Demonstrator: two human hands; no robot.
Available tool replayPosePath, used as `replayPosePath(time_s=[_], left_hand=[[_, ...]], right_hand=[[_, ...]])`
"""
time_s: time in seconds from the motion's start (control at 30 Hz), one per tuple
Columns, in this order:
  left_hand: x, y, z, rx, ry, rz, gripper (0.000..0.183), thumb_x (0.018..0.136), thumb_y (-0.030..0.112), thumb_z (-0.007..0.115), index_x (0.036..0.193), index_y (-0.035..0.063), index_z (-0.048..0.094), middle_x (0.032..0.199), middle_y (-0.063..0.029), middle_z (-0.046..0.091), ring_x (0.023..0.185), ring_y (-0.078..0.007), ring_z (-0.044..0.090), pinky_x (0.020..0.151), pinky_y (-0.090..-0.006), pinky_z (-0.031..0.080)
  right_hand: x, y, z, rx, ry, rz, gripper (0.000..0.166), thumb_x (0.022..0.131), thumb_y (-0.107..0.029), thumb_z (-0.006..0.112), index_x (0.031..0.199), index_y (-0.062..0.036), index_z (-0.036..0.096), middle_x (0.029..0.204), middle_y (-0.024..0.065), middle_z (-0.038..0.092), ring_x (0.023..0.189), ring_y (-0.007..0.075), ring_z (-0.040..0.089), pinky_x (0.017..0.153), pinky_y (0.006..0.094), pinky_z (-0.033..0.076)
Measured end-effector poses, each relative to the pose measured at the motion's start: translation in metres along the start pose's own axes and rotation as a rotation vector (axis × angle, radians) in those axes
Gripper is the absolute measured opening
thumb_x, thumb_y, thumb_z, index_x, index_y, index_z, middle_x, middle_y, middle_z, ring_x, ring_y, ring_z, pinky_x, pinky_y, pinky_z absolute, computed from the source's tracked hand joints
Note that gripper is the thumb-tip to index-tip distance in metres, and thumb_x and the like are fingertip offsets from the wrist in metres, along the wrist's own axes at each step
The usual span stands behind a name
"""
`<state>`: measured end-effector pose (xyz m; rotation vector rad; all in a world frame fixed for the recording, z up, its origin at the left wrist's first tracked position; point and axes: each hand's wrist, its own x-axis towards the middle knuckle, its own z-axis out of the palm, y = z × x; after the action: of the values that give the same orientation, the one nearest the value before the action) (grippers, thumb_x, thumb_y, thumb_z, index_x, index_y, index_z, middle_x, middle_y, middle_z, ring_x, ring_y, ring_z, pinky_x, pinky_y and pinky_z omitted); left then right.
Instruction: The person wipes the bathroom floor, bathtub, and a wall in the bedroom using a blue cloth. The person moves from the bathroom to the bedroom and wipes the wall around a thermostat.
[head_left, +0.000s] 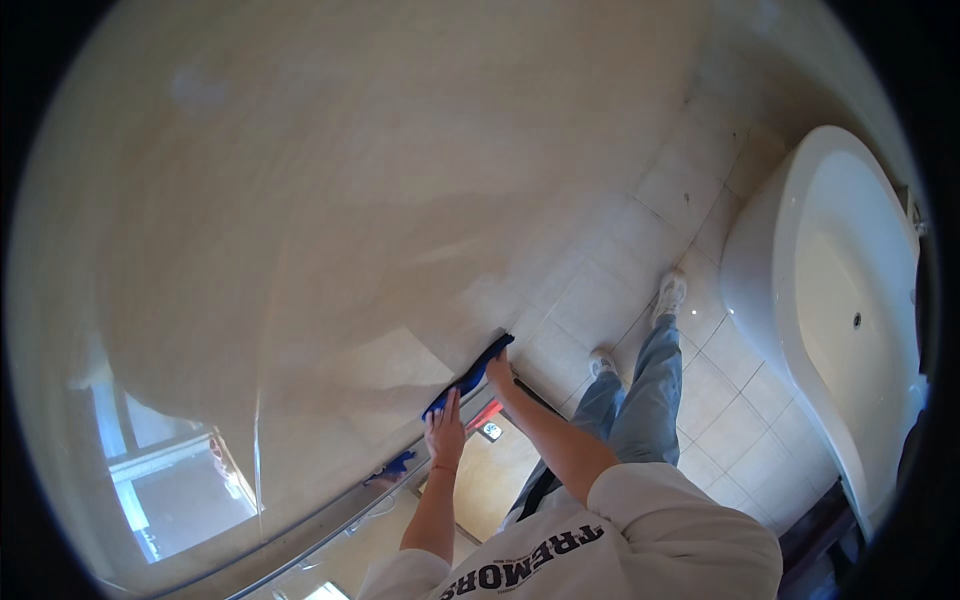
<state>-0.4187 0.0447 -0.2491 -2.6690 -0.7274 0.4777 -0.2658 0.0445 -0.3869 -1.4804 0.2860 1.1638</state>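
A dark blue cloth (469, 382) stretches along a seam between a glossy beige wall surface (300, 225) and a shiny-edged mirror-like panel (491, 469). My left hand (445, 433) lies on the cloth's lower left part, its fingers extended over it. Near the upper right end, my right hand (499, 371) holds the same cloth; its fingertips are partly hidden. Below and left of my left hand, a blue reflection (394, 466) shows in the strip under the seam.
A white freestanding bathtub (787, 330) with a drain (857, 321) stands to the right. Pale floor tiles (712, 382) lie under my white shoes (670, 292). A bright window reflection (184, 487) appears at lower left. A dark object (817, 525) sits by the tub's near end.
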Motion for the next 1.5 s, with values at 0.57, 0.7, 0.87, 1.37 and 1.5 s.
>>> replayPosePath(time_s=[0.57,0.7,0.87,1.37,1.5], left_hand=[[0.221,0.141,-0.115,-0.126,0.293,0.028,0.058,0.090,0.025,0.056,0.143,0.0056,0.043,0.154,-0.0142,0.035,0.096,-0.0407,0.057,0.100,-0.0594,0.037],[0.225,0.157,-0.116,-0.049,0.187,0.040,0.061,0.089,0.020,0.056,0.146,0.0054,0.040,0.156,-0.0080,0.032,0.098,-0.0349,0.059,0.102,-0.0510,0.039],[0.231,0.158,-0.102,-0.034,-0.018,0.061,0.070,0.087,0.023,0.057,0.149,0.0011,0.032,0.159,-0.0122,0.023,0.114,-0.0400,0.054,0.110,-0.0531,0.030],[0.294,0.261,-0.148,-0.430,0.304,-0.051,0.083,0.087,0.016,0.059,0.146,-0.0173,0.011,0.154,-0.0382,0.001,0.145,-0.0507,0.005,0.119,-0.0509,0.012],[0.333,0.319,-0.187,-0.652,0.111,0.325,0.062,0.092,0.014,0.057,0.148,-0.0001,0.033,0.158,-0.0272,0.012,0.146,-0.0471,0.008,0.118,-0.0500,0.018]], right_hand=[[0.124,-0.276,-0.124,0.247,0.569,-0.917,0.061,0.105,-0.041,0.024,0.152,-0.0018,0.024,0.158,0.0227,0.020,0.146,0.0408,0.013,0.119,0.0452,0.008],[0.193,-0.174,-0.113,0.383,0.523,-0.575,0.062,0.105,-0.041,0.025,0.152,-0.0007,0.022,0.158,0.0204,0.020,0.147,0.0344,0.015,0.119,0.0420,0.009],[0.190,-0.061,-0.075,0.494,0.271,0.093,0.064,0.104,-0.042,0.031,0.151,0.0010,0.023,0.155,0.0244,0.025,0.144,0.0376,0.023,0.117,0.0405,0.020],[-0.022,-0.206,-0.377,0.022,0.774,-0.426,0.049,0.097,-0.017,0.059,0.144,-0.0099,0.045,0.118,0.0171,0.061,0.112,0.0296,0.061,0.093,0.0355,0.047],[-0.055,-0.217,-0.423,0.114,0.875,-0.425,0.033,0.091,-0.008,0.066,0.124,-0.0055,0.064,0.093,0.0100,0.066,0.087,0.0160,0.065,0.079,0.0278,0.050]])
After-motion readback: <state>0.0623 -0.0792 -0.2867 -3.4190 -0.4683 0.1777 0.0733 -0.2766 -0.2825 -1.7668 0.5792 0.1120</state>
